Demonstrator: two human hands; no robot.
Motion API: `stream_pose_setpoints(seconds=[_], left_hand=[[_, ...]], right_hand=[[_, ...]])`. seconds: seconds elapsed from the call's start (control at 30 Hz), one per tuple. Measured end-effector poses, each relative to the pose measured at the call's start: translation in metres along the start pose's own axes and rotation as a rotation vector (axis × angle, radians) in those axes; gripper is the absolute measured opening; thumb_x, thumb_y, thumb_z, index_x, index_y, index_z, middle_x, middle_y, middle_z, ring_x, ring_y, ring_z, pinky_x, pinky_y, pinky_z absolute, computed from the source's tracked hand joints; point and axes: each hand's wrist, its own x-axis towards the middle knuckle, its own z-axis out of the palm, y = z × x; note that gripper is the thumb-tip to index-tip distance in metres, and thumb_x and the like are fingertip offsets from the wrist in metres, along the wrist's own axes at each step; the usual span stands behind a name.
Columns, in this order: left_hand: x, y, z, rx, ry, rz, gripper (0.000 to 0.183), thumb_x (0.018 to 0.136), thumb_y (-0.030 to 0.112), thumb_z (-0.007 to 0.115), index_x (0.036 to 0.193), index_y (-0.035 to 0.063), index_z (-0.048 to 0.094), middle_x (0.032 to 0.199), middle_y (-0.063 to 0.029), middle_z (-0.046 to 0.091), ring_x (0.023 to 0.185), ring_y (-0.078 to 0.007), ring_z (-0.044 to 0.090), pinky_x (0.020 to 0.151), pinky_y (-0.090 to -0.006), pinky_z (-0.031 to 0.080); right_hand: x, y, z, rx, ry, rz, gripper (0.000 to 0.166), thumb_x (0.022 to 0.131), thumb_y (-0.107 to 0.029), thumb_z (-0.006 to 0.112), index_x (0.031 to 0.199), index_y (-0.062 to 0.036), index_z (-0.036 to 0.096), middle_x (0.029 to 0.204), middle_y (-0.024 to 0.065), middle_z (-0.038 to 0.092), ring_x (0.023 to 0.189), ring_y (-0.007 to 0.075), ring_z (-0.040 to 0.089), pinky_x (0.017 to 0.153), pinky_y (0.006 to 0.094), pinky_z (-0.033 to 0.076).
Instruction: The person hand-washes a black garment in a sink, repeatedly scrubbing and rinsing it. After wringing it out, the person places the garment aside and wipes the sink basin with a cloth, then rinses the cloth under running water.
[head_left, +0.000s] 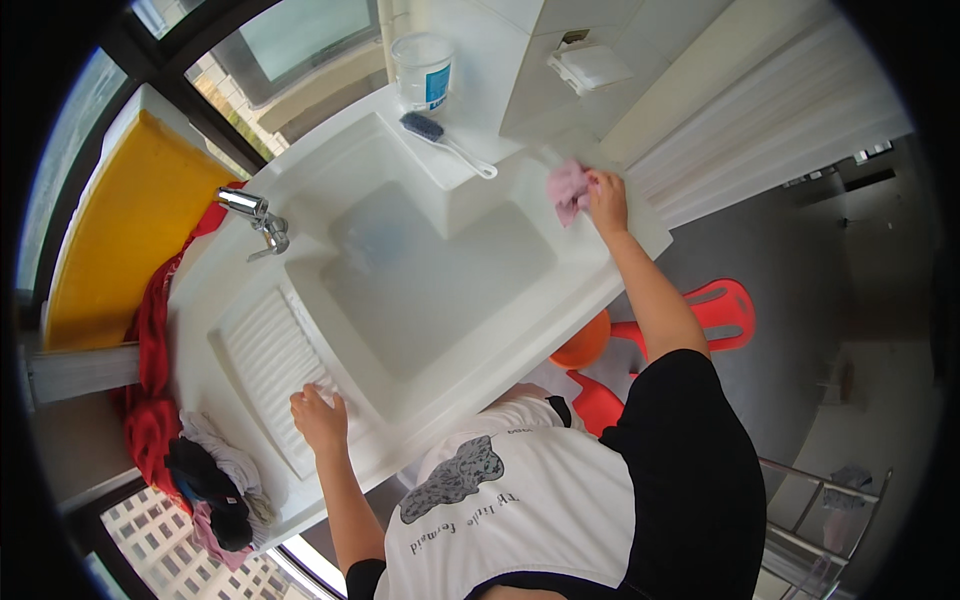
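Note:
A white laundry sink spreads out before me, with cloudy water in its basin. On the ledge to the right, my right hand grips a crumpled pink cloth. My left hand touches the lower end of the ribbed washboard at the sink's left side. Its fingers are slightly bent and apart, and I see nothing held in them. A chrome faucet stands at the basin's far left.
A scrub brush and a clear plastic tub sit on the back ledge. Clothes are heaped at the left corner, beside red fabric. An orange basin and a red chair stand below, right.

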Motion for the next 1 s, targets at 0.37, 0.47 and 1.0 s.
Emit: stream_pose_setpoints(seconds=[0.37, 0.47, 1.0], left_hand=[[0.073, 0.047, 0.024, 0.055, 0.238, -0.096, 0.074, 0.084, 0.047, 0.061, 0.143, 0.0115, 0.034, 0.143, -0.0230, 0.032, 0.134, -0.0396, 0.029, 0.106, -0.0583, 0.027], [0.067, 0.050, 0.032, 0.162, 0.275, -0.131, 0.079, 0.083, 0.050, 0.061, 0.144, 0.0098, 0.032, 0.147, -0.0219, 0.025, 0.137, -0.0409, 0.022, 0.103, -0.0671, 0.022], [0.069, 0.058, 0.034, 0.232, 0.224, -0.161, 0.075, 0.088, 0.044, 0.054, 0.148, 0.0095, 0.024, 0.151, -0.0197, 0.019, 0.142, -0.0388, 0.013, 0.112, -0.0603, 0.013]], right_hand=[[0.077, 0.014, 0.025, -0.570, 0.161, -0.272, 0.035, 0.075, -0.022, 0.071, 0.107, -0.0128, 0.061, 0.112, 0.0066, 0.058, 0.107, 0.0308, 0.052, 0.089, 0.0497, 0.042], [0.071, -0.067, 0.012, -0.573, 0.139, -0.185, 0.030, 0.076, -0.023, 0.071, 0.102, -0.0105, 0.061, 0.108, 0.0062, 0.057, 0.107, 0.0306, 0.051, 0.087, 0.0525, 0.041], [-0.052, -0.290, 0.338, 0.060, -1.010, -0.290, 0.036, 0.089, -0.017, 0.051, 0.122, -0.0027, 0.052, 0.121, 0.0203, 0.055, 0.110, 0.0337, 0.055, 0.091, 0.0446, 0.047]])
